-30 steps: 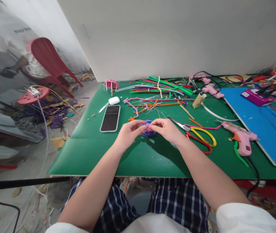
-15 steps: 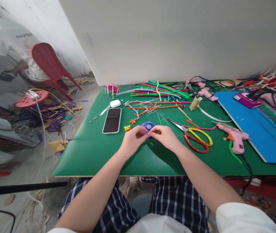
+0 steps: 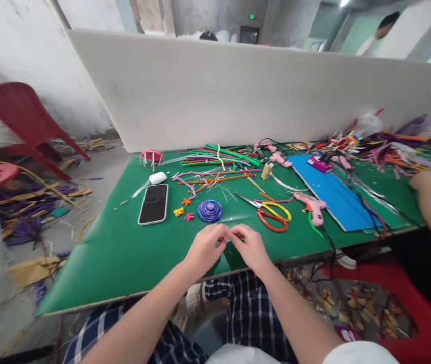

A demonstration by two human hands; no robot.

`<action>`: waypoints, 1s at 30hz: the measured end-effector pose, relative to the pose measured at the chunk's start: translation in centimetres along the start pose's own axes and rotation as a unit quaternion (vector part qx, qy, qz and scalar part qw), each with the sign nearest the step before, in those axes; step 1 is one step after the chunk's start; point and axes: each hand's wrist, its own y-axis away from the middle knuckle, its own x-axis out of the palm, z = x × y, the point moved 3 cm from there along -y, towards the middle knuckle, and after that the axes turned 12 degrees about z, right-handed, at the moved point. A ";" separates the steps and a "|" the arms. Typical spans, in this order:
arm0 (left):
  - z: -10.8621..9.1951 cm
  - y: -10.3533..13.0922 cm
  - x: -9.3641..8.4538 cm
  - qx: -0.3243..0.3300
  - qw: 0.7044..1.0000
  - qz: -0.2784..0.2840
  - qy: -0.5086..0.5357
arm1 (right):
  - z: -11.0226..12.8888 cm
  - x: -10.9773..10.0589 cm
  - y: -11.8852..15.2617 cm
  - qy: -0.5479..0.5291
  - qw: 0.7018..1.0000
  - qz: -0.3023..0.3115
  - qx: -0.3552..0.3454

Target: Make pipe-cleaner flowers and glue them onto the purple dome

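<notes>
My left hand (image 3: 208, 246) and my right hand (image 3: 249, 247) meet above the green table (image 3: 124, 258), fingertips pinched together. Whatever lies between the fingers is too small to make out. Just beyond them rests a blue-purple spiral disc (image 3: 209, 211). To its left lie three small flowers: a pink flower (image 3: 189, 217), a yellow flower (image 3: 179, 212) and an orange flower (image 3: 187, 201). Scissors (image 3: 272, 213) with yellow and red handles lie partly open to the right of the disc.
A phone (image 3: 153, 204) and a white earbud case (image 3: 157, 178) lie left. Pipe cleaners (image 3: 219, 156) are heaped at the back. A pink glue gun (image 3: 314, 207), its cord and a blue board (image 3: 336, 197) lie right. Another person's hand (image 3: 425, 179) shows at far right.
The camera view has swung right and up. My hands have come nearer the table's front edge, away from the disc, which now shows whole, as does the pink flower.
</notes>
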 end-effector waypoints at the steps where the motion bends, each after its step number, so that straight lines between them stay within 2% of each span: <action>1: -0.2 0.0 0.3 0.009 1.000 0.002 0.003 | -0.1 -0.2 0.4 -0.007 1.000 -0.007 0.004; 5: -1.0 -0.4 0.8 0.018 0.996 0.001 0.090 | -0.5 -0.9 1.6 -0.055 0.998 -0.019 0.023; 10: -1.3 -1.1 1.1 -0.014 0.985 0.001 0.174 | -1.3 -1.9 2.2 -0.129 0.989 -0.027 0.066; 12: -1.0 -1.4 1.2 -0.034 0.983 0.008 0.181 | -1.4 -2.1 2.2 -0.117 0.991 -0.036 0.058; 16: -0.5 -1.7 1.3 -0.053 0.988 0.034 0.142 | -1.4 -2.2 2.1 -0.060 0.997 -0.047 -0.003; 20: -0.6 -1.6 1.1 -0.049 0.993 0.064 0.092 | -1.1 -2.2 2.0 0.038 0.997 -0.021 -0.058; 23: -0.9 -1.5 0.9 -0.049 0.991 0.083 0.097 | -1.1 -2.1 2.0 0.085 0.992 0.004 -0.089; 30: -0.7 -1.1 1.4 -0.075 0.987 0.103 0.098 | -1.5 -1.7 2.1 0.088 0.994 -0.012 -0.068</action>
